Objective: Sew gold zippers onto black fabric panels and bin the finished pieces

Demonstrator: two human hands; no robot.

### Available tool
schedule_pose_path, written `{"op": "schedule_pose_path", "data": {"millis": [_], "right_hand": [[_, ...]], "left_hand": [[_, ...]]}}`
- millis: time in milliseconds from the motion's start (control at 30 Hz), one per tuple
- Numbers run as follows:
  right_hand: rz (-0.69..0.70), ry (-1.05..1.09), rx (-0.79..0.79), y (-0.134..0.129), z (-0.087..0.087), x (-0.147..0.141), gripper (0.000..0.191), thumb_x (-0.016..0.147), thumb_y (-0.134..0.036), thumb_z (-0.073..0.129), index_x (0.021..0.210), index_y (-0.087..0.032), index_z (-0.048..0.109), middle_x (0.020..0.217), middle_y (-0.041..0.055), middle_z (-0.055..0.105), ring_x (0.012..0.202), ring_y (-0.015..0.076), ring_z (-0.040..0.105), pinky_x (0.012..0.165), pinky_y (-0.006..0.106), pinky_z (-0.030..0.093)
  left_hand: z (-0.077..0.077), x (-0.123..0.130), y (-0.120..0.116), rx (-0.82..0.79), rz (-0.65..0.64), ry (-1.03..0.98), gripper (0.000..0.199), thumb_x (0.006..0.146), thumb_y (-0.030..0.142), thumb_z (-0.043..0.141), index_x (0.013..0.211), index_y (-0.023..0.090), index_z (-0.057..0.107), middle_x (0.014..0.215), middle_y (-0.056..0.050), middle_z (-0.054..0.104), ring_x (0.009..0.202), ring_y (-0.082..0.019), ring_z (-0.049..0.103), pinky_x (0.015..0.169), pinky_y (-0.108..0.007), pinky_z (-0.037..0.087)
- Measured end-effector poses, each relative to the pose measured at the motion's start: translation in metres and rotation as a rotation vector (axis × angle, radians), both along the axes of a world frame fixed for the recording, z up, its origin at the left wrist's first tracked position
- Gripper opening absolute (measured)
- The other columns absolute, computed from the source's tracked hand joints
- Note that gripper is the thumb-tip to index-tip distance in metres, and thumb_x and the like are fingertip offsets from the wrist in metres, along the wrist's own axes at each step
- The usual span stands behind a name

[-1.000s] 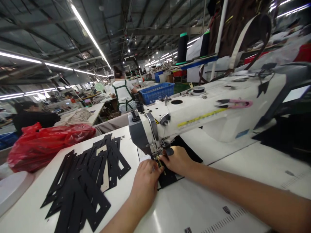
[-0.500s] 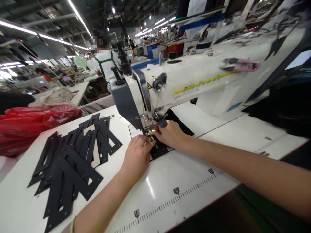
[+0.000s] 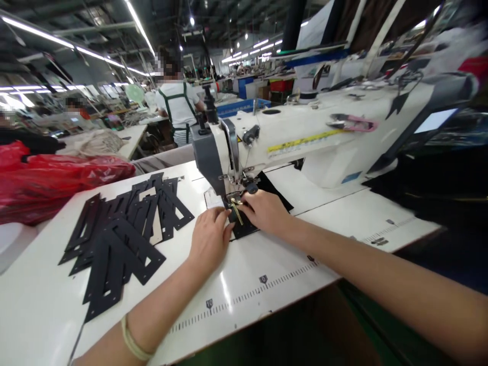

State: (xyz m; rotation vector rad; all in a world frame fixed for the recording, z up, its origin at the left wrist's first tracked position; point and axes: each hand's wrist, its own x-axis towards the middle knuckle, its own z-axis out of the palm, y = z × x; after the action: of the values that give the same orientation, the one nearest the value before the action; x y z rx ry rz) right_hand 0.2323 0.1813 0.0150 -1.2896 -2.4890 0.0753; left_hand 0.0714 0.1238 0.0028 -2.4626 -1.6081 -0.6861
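A black flat piece (image 3: 247,230) lies under the needle area of a white sewing machine (image 3: 297,137). On it is a narrow gold-coloured strip (image 3: 238,213), perhaps a zipper; its exact kind is too small to tell. My left hand (image 3: 209,231) grips the left edge of the black piece, fingers bent and close together. From the right, my right hand (image 3: 269,209) has its fingers closed on the piece beside the strip, just below the presser foot. The fingertips are partly hidden. More black material (image 3: 276,193) extends behind my right hand.
Left of my hands, black cut-out frames (image 3: 114,249) lie in a loose pile on the white table (image 3: 213,325). Red plastic (image 3: 68,173) bulges at the far left. Pink-handled snips (image 3: 353,122) rest on the machine arm. A person (image 3: 177,104) stands beyond.
The camera view has shifted. My left fingers have drawn back slightly from the gold strip, so more of it shows. My right hand stays beside it on the black piece.
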Motion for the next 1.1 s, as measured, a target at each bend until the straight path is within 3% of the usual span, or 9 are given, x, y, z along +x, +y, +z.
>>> {"op": "schedule_pose_path", "data": {"millis": [100, 200, 567, 833, 1100], "right_hand": [[0.28, 0.018, 0.061, -0.02, -0.006, 0.018, 0.033, 0.086, -0.029, 0.05, 0.114, -0.014, 0.058, 0.119, 0.0086, 0.058, 0.113, 0.0221, 0.047, 0.096, 0.036, 0.034], [0.392, 0.111, 0.078, -0.031, -0.015, 0.023, 0.034, 0.086, -0.022, 0.048, 0.117, -0.008, 0.055, 0.121, 0.0116, 0.057, 0.112, 0.0225, 0.048, 0.096, 0.039, 0.033], [0.377, 0.166, 0.103, -0.03, -0.016, 0.015, 0.028, 0.085, -0.014, 0.047, 0.109, -0.007, 0.059, 0.113, 0.012, 0.061, 0.107, 0.0215, 0.051, 0.093, 0.036, 0.036], [0.379, 0.148, 0.057, -0.024, -0.018, 0.013, 0.03, 0.084, -0.013, 0.046, 0.111, -0.009, 0.059, 0.116, 0.0112, 0.06, 0.109, 0.0211, 0.05, 0.094, 0.036, 0.037], [0.382, 0.26, 0.081, -0.011, -0.026, 0.008, 0.033, 0.083, -0.01, 0.044, 0.111, -0.008, 0.06, 0.115, 0.0119, 0.061, 0.108, 0.0223, 0.053, 0.093, 0.038, 0.042]], "left_hand": [[-0.002, 0.002, -0.011, 0.0, 0.014, -0.003, 0.018, 0.084, 0.014, 0.051, 0.098, 0.011, 0.062, 0.105, -0.013, 0.063, 0.102, -0.026, 0.057, 0.092, -0.048, 0.04], [-0.004, 0.003, -0.014, -0.005, -0.011, -0.01, 0.017, 0.084, 0.012, 0.051, 0.096, 0.014, 0.063, 0.106, -0.01, 0.066, 0.104, -0.023, 0.058, 0.097, -0.046, 0.038], [0.0, 0.001, -0.012, 0.048, -0.086, 0.017, 0.026, 0.085, 0.01, 0.043, 0.098, 0.016, 0.064, 0.104, -0.009, 0.067, 0.101, -0.025, 0.061, 0.094, -0.054, 0.04], [-0.001, -0.003, -0.006, 0.061, -0.085, 0.081, 0.027, 0.085, 0.01, 0.04, 0.097, 0.017, 0.063, 0.107, -0.012, 0.065, 0.101, -0.024, 0.061, 0.093, -0.053, 0.042], [-0.005, -0.006, 0.007, 0.072, -0.08, 0.068, 0.027, 0.084, 0.008, 0.039, 0.097, 0.015, 0.062, 0.108, -0.014, 0.065, 0.102, -0.024, 0.06, 0.091, -0.052, 0.044]]}}
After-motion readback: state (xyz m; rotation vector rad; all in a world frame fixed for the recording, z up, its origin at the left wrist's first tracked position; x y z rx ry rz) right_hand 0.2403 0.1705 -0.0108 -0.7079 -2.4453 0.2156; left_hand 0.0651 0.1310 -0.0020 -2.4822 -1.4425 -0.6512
